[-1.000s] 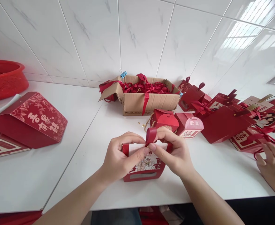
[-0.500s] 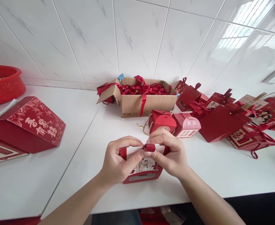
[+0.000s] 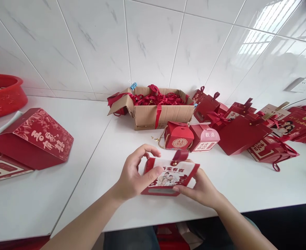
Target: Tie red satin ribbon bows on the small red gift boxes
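I hold a small red and white gift box [image 3: 170,176] with a printed couple and a red ribbon tab on top, just above the white counter [image 3: 246,187]. My left hand [image 3: 135,173] grips its left side, thumb on the front face. Cupped under the box's right lower corner is my right hand [image 3: 201,187], fingers curled around it. The box is tilted slightly, its front toward me.
An open cardboard carton [image 3: 158,111] full of red ribbons stands behind. Two small red boxes [image 3: 190,137] sit just beyond my hands. Several finished red boxes [image 3: 246,128] lie at the right. A large red box [image 3: 35,139] and a red basket [image 3: 3,93] are left.
Both hands stopped pinching the ribbon tab on top and shifted to the box's sides, lifting and tilting it. Another person's hand at the right edge has gone from view.
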`<move>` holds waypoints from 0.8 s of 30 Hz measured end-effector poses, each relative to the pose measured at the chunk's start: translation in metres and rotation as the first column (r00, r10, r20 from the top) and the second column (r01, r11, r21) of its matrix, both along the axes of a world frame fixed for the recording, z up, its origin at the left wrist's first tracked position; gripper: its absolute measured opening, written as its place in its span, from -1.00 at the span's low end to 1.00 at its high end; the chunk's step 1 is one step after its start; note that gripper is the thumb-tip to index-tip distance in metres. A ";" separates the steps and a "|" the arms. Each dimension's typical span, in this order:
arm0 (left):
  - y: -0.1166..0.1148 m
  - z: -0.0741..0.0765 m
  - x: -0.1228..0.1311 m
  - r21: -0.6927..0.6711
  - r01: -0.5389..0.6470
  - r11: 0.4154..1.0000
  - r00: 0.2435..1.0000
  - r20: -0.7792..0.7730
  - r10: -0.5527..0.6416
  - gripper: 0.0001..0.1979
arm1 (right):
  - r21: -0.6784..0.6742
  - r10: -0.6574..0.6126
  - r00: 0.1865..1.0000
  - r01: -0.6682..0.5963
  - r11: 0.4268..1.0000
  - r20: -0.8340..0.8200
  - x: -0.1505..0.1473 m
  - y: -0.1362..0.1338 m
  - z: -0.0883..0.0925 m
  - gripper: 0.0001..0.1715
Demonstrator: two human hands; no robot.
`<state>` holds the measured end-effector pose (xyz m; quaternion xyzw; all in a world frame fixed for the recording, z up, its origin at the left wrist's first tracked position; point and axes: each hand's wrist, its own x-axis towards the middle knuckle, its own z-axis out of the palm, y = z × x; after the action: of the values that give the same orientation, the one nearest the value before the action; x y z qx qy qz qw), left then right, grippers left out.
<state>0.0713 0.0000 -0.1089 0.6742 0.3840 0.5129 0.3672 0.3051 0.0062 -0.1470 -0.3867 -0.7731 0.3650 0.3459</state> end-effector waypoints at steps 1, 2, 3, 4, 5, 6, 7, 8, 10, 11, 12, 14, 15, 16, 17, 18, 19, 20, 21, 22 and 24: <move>0.000 -0.001 0.000 0.027 -0.005 1.000 1.000 0.007 0.005 -0.80 | 0.012 -0.050 0.999 0.050 0.999 0.002 0.008 -0.003 -0.002 -0.49; 0.001 -0.002 0.000 0.042 -0.021 0.999 1.000 0.022 0.021 -0.78 | 0.020 -0.108 0.994 0.108 0.994 0.005 0.016 -0.007 -0.004 -0.49; 0.001 -0.003 0.001 0.043 -0.046 0.998 0.998 0.037 0.044 -0.78 | 0.019 -0.173 0.985 0.173 0.985 0.006 0.027 -0.010 -0.006 -0.50; 0.002 -0.003 0.002 0.032 -0.074 0.997 0.996 0.047 0.073 -0.80 | 0.000 -0.246 0.969 0.246 0.969 0.006 0.038 -0.013 -0.009 -0.53; 0.002 -0.003 0.003 0.010 -0.099 0.995 0.994 0.049 0.098 -0.82 | -0.023 -0.336 0.942 0.336 0.942 -0.007 0.051 -0.017 -0.012 -0.56; 0.002 -0.003 0.004 -0.013 -0.116 0.993 0.992 0.042 0.117 -0.85 | -0.047 -0.429 0.903 0.427 0.903 -0.026 0.064 -0.020 -0.017 -0.57; 0.003 -0.003 0.006 -0.033 -0.126 0.991 0.991 0.029 0.127 -0.87 | -0.065 -0.522 0.852 0.519 0.852 -0.045 0.079 -0.022 -0.022 -0.57; 0.003 -0.003 0.008 -0.051 -0.131 0.990 0.991 0.011 0.132 -0.88 | -0.074 -0.606 0.792 0.602 0.795 -0.068 0.093 -0.024 -0.027 -0.53; 0.003 -0.003 0.010 -0.073 -0.136 0.988 0.991 -0.028 0.134 -0.88 | -0.083 -0.740 0.658 0.737 0.671 -0.141 0.121 -0.024 -0.037 -0.39; 0.003 -0.003 0.012 -0.077 -0.139 0.987 0.990 -0.044 0.136 -0.88 | -0.070 -0.795 0.581 0.798 0.598 -0.175 0.133 -0.023 -0.040 -0.33; 0.004 -0.004 0.013 -0.078 -0.140 0.987 0.989 -0.057 0.136 -0.88 | -0.054 -0.840 0.508 0.849 0.526 -0.190 0.144 -0.020 -0.043 -0.28; 0.005 -0.005 0.014 -0.075 -0.141 0.987 0.988 -0.076 0.135 -0.88 | -0.011 -0.907 0.377 0.922 0.386 -0.187 0.159 -0.010 -0.046 -0.23; 0.005 -0.005 0.015 -0.073 -0.141 0.987 0.987 -0.084 0.135 -0.89 | 0.007 -0.924 0.339 0.939 0.344 -0.174 0.163 -0.004 -0.045 -0.23; 0.006 -0.006 0.015 -0.071 -0.142 0.987 0.986 -0.094 0.135 -0.89 | 0.022 -0.934 0.323 0.946 0.324 -0.154 0.166 0.003 -0.045 -0.24; 0.006 -0.007 0.016 -0.070 -0.145 0.987 0.985 -0.106 0.137 -0.89 | 0.035 -0.937 0.325 0.946 0.323 -0.132 0.167 0.011 -0.043 -0.26; 0.007 -0.008 0.016 -0.068 -0.148 0.987 0.983 -0.122 0.139 -0.89 | 0.048 -0.936 0.334 0.942 0.331 -0.108 0.167 0.018 -0.042 -0.29; 0.007 -0.010 0.017 -0.064 -0.152 0.986 0.980 -0.141 0.142 -0.89 | 0.060 -0.935 0.344 0.939 0.339 -0.087 0.166 0.026 -0.041 -0.32; 0.008 -0.012 0.018 -0.057 -0.154 0.986 0.976 -0.163 0.143 -0.89 | 0.068 -0.934 0.351 0.935 0.347 -0.069 0.165 0.033 -0.040 -0.34; 0.008 -0.014 0.018 -0.051 -0.154 0.987 0.972 -0.187 0.142 -0.89 | 0.076 -0.933 0.357 0.932 0.353 -0.048 0.164 0.041 -0.039 -0.35; 0.009 -0.016 0.019 -0.043 -0.149 0.988 0.968 -0.211 0.137 -0.88 | 0.087 -0.932 0.360 0.930 0.357 -0.025 0.164 0.049 -0.038 -0.35; 0.010 -0.021 0.021 -0.022 -0.130 0.991 0.959 -0.257 0.120 -0.88 | 0.129 -0.931 0.363 0.923 0.364 0.025 0.163 0.065 -0.036 -0.35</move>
<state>0.0919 0.0098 -0.1298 0.7017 0.4800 0.4364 0.2946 0.4679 0.0711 -0.1834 -0.7544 -0.4530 0.0525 0.4721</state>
